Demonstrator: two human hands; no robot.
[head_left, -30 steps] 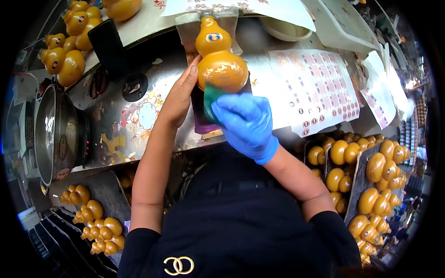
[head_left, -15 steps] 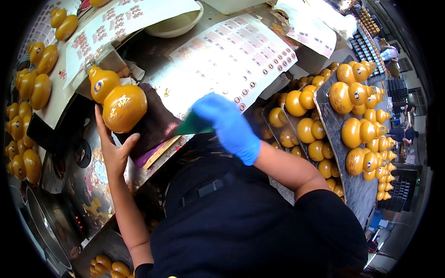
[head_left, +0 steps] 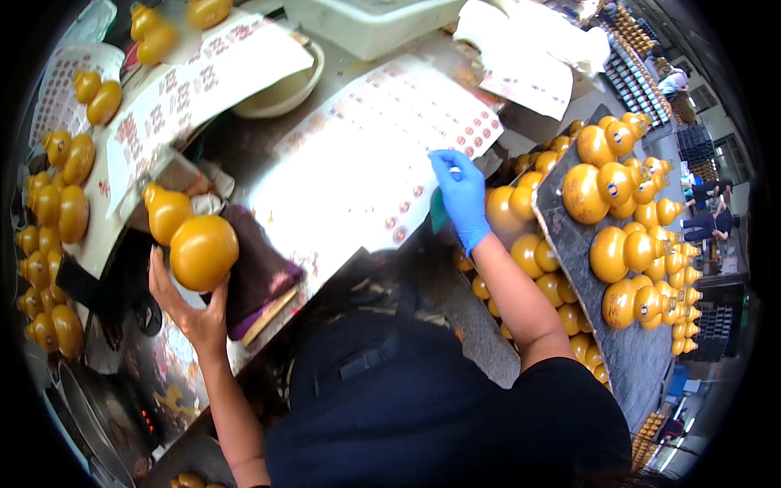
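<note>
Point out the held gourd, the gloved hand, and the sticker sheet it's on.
gourd (head_left: 202,252), head view, on its lower bulb.
right hand (head_left: 462,195), head view, middle of the blue glove.
sticker sheet (head_left: 358,163), head view, bare middle of the sheet.
left hand (head_left: 191,313), head view, palm under the gourd.

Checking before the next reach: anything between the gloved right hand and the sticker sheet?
Nothing visible. The right hand already rests its fingertips on the sticker sheet, while the left hand holds the yellow gourd off to the side.
</note>
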